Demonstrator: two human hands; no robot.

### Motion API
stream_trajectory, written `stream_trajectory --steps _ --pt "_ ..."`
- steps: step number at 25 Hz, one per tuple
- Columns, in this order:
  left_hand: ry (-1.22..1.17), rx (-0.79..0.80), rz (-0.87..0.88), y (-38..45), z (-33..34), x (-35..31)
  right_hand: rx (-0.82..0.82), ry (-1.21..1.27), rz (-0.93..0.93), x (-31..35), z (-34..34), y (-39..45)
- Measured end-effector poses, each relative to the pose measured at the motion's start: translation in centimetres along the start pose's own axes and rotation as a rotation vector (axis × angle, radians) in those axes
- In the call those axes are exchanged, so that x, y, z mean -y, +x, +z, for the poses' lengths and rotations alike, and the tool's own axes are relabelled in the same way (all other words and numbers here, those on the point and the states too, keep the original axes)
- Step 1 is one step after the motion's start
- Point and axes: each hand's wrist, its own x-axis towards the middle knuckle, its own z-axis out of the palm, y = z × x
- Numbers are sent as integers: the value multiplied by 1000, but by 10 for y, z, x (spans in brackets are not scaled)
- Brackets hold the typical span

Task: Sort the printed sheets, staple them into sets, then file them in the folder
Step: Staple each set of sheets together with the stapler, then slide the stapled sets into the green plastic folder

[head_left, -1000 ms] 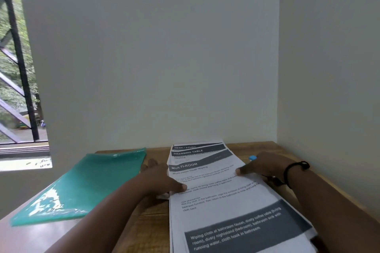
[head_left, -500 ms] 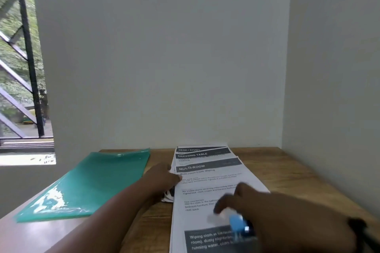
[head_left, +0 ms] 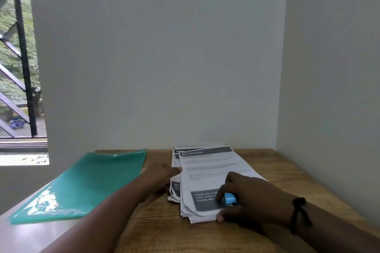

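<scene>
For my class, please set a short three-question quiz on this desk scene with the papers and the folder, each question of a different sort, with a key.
1. True or false: the green folder lies to the left of the stack of printed sheets on the wooden desk.
2. Multiple choice: what does the right hand hold over the near end of the stack? A) a pen B) a small blue stapler C) a ruler
3. Fill in: the left hand rests against the ____ edge of the stack.

Key: 1 true; 2 B; 3 left
</scene>
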Motion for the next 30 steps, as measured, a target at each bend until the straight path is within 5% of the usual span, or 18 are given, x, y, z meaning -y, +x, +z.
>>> stream_trajectory --steps 5,9,12,17,25,30 --pt "62 12 71 -20 18 -8 -141 138 60 -32 5 26" --pt "38 -66 61 -20 30 -11 -358 218 395 -87 6 33" --pt "161 -86 85 -4 40 -7 -175 342 622 -113 20 26" --pt "379 -112 48 15 79 -16 -84 611 552 -114 12 21" --pt "220 20 86 9 174 -60 -56 335 837 -172 -8 -33" --pt "385 31 198 4 194 -64 -85 293 888 -191 2 -42"
